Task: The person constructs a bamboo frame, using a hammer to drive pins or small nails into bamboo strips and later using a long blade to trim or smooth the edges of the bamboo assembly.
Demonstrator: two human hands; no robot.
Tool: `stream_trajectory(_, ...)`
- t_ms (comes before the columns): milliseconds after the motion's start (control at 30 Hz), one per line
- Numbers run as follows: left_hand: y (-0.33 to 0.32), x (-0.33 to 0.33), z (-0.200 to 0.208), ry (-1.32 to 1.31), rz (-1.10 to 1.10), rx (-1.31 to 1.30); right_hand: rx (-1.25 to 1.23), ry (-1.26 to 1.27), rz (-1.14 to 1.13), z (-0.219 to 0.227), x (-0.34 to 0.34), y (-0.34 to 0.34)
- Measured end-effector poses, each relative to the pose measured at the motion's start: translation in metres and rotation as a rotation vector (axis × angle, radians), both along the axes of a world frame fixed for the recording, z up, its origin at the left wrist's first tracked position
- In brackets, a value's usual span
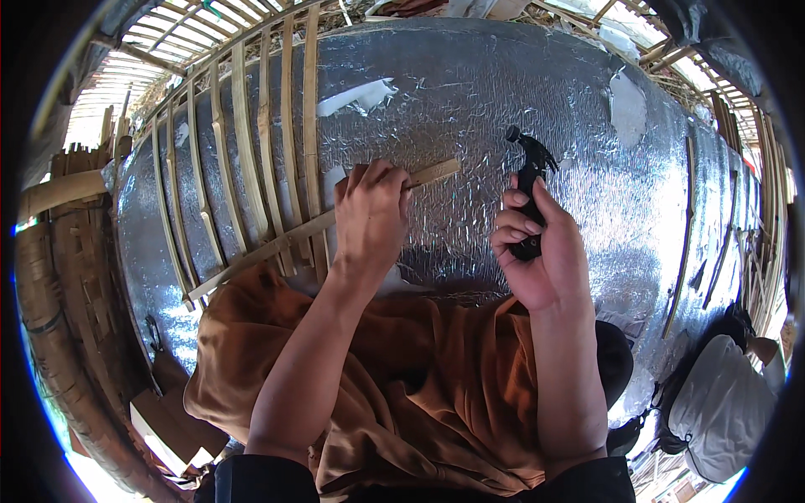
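My right hand (541, 239) is wrapped round the handle of a small black claw hammer (528, 189), its head pointing up and away from me. To its left, my left hand (369, 210) is closed over a long flat bamboo strip (438, 172) with the fingers curled under. Whether a small thing is also pinched in those fingers is hidden. The strip slants from the lower left to the upper right. Its left part crosses the near ends of several upright bamboo slats (245, 142). The hammer head is held apart from the strip.
A crinkled silver foil sheet (470, 92) with torn white patches lies under everything. Brown cloth (419, 377) covers my lap. Thin dark sticks (689, 226) lie at the right, near a white sack (725, 411). Woven bamboo (80, 277) stands at the left.
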State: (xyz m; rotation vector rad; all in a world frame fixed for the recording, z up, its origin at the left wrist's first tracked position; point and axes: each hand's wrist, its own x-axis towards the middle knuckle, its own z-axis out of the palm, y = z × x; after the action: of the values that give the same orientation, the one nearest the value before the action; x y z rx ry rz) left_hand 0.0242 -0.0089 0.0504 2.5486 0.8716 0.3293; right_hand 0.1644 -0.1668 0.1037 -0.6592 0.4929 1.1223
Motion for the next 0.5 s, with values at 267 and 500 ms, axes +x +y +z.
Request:
stream_trajectory(267, 0.005, -0.001, 0.007, -0.12, 0.036, -0.061, 0.044, 0.035, -0.015, 0.011, 0.002, -0.005)
stream_trajectory(500, 0.008, -0.001, 0.011, -0.218, 0.045, -0.081, 0.04, 0.056, -0.019, 0.012, 0.001, -0.008)
